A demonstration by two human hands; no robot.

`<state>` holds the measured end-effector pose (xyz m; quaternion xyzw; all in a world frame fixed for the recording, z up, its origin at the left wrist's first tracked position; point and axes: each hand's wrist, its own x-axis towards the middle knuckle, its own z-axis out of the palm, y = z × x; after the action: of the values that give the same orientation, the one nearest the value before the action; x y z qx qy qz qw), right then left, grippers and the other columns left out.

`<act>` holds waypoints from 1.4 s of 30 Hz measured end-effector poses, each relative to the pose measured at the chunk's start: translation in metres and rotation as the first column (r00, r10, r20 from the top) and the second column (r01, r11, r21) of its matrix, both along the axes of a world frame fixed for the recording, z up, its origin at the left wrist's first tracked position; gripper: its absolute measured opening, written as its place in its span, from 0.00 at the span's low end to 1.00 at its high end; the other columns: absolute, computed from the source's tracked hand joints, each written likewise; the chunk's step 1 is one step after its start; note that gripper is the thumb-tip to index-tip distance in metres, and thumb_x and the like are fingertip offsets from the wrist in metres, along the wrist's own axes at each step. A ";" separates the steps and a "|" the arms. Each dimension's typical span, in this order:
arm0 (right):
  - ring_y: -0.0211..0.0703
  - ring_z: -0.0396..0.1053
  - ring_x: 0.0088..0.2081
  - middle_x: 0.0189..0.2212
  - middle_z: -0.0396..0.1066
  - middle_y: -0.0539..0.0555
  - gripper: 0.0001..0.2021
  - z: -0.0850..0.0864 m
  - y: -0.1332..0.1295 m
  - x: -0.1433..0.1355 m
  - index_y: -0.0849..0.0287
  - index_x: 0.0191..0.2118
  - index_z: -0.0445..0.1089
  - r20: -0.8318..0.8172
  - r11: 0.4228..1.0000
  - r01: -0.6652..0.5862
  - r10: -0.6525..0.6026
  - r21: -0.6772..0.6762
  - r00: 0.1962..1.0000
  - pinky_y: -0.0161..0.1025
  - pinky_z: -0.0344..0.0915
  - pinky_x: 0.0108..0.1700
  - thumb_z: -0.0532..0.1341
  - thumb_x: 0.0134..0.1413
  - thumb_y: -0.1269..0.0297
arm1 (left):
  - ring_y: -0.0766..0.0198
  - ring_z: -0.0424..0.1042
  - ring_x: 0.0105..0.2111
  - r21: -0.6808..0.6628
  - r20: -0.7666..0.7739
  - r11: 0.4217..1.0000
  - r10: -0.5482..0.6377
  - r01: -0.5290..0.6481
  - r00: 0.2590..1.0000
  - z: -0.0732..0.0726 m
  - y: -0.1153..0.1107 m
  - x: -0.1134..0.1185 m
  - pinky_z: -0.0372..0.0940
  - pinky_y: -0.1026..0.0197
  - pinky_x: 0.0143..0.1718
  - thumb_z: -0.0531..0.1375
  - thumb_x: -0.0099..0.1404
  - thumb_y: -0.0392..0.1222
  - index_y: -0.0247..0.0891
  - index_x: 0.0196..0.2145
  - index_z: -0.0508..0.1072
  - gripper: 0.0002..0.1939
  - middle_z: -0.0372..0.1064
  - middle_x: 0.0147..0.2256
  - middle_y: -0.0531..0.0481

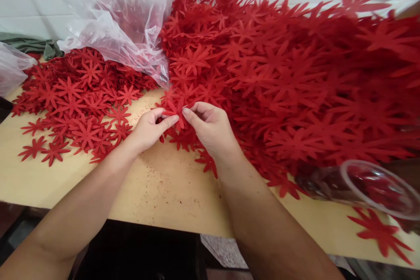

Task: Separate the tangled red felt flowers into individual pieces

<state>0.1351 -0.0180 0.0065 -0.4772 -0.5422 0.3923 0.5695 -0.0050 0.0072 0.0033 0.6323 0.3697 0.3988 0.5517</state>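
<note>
Between my two hands is a red flower-shaped piece (pixel 178 109) with narrow petals, held above the table near the middle of the view. My left hand (pixel 154 127) pinches its left side between thumb and fingers. On the other side, my right hand (pixel 208 124) pinches a petal, thumb against forefinger. Just behind and to the right rises a large heap of similar red pieces (pixel 282 78). A smaller, flatter pile (pixel 82 100) lies to the left of my left hand.
Clear plastic bags (pixel 114 17) stand behind the left pile against the pale wall. A transparent plastic cup (pixel 377 188) lies on its side at the right, near a loose red piece (pixel 382 232). Dark green cloth (pixel 29 46) is at the back left. Red specks dot the yellowish table (pixel 164 197).
</note>
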 end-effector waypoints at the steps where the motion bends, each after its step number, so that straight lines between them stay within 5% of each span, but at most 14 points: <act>1: 0.30 0.50 0.20 0.16 0.54 0.44 0.21 0.000 0.000 -0.001 0.59 0.19 0.59 -0.002 1.000 0.020 -0.020 -0.005 1.000 0.32 0.49 0.22 0.63 0.41 0.47 | 0.71 0.64 0.28 -0.001 0.012 1.000 -0.010 0.010 1.000 0.000 0.000 0.000 0.61 0.64 0.35 0.61 0.54 0.47 0.34 0.29 0.69 0.12 0.68 0.27 0.53; 7: 0.29 0.47 0.20 0.16 0.49 0.44 0.24 -0.002 0.000 -0.006 0.58 0.18 0.54 -0.023 0.997 0.079 -0.079 0.003 0.997 0.32 0.48 0.23 0.59 0.45 0.43 | 0.70 0.66 0.31 0.003 0.058 1.000 -0.003 0.003 0.998 -0.002 -0.002 0.004 0.61 0.62 0.40 0.61 0.53 0.44 0.34 0.29 0.70 0.10 0.69 0.29 0.53; 15: 0.34 0.66 0.28 0.27 0.69 0.48 0.17 0.000 -0.002 -0.008 0.57 0.28 0.65 -0.131 0.999 -0.044 0.044 0.010 0.990 0.35 0.66 0.34 0.67 0.37 0.50 | 0.71 0.63 0.28 0.001 0.027 0.999 0.036 -0.036 0.999 0.001 -0.002 0.003 0.59 0.64 0.36 0.60 0.55 0.42 0.34 0.28 0.69 0.08 0.67 0.27 0.54; 21: 0.33 0.65 0.25 0.22 0.68 0.47 0.13 0.000 -0.001 -0.010 0.58 0.23 0.67 -0.227 0.995 0.088 -0.095 -0.043 0.969 0.35 0.65 0.31 0.68 0.35 0.56 | 0.75 0.53 0.21 0.020 -0.063 0.996 0.091 -0.090 0.994 0.005 -0.004 0.005 0.53 0.66 0.25 0.60 0.55 0.43 0.35 0.21 0.62 0.12 0.57 0.20 0.58; 29: 0.32 0.62 0.21 0.20 0.63 0.44 0.11 -0.003 0.009 0.020 0.55 0.25 0.62 -0.290 0.948 0.315 -0.314 -0.044 0.904 0.33 0.61 0.24 0.65 0.42 0.58 | 0.74 0.54 0.21 0.009 -0.086 0.998 0.058 -0.057 0.995 0.006 -0.006 0.003 0.53 0.67 0.25 0.61 0.54 0.44 0.35 0.23 0.64 0.11 0.57 0.20 0.58; 33: 0.30 0.61 0.20 0.20 0.63 0.44 0.13 -0.003 0.009 0.017 0.56 0.26 0.62 -0.216 0.982 0.189 -0.188 -0.016 0.958 0.32 0.61 0.24 0.67 0.39 0.59 | 0.72 0.60 0.27 0.018 -0.087 0.986 0.165 -0.164 0.982 -0.001 -0.001 0.003 0.58 0.65 0.33 0.61 0.55 0.43 0.35 0.31 0.68 0.09 0.64 0.27 0.55; 37: 0.32 0.59 0.21 0.19 0.61 0.45 0.15 0.000 0.005 0.014 0.56 0.24 0.62 -0.156 0.968 0.252 -0.247 0.014 0.956 0.34 0.58 0.24 0.65 0.42 0.53 | 0.71 0.61 0.28 0.044 -0.138 0.953 0.303 -0.300 0.943 -0.005 0.004 0.001 0.59 0.63 0.36 0.61 0.55 0.41 0.36 0.42 0.69 0.16 0.65 0.30 0.54; 42: 0.32 0.51 0.18 0.14 0.53 0.45 0.22 0.002 0.001 0.010 0.56 0.17 0.55 -0.007 0.960 0.280 -0.280 -0.004 0.960 0.35 0.50 0.20 0.61 0.44 0.45 | 0.69 0.65 0.33 0.089 -0.065 0.957 0.282 -0.276 0.957 0.003 0.001 -0.002 0.60 0.63 0.41 0.62 0.54 0.42 0.37 0.35 0.73 0.10 0.69 0.34 0.51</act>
<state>0.1452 -0.0170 0.0086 -0.5484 -0.4665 0.3108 0.6205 -0.0067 0.0077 0.0058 0.6100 0.4601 0.4624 0.4498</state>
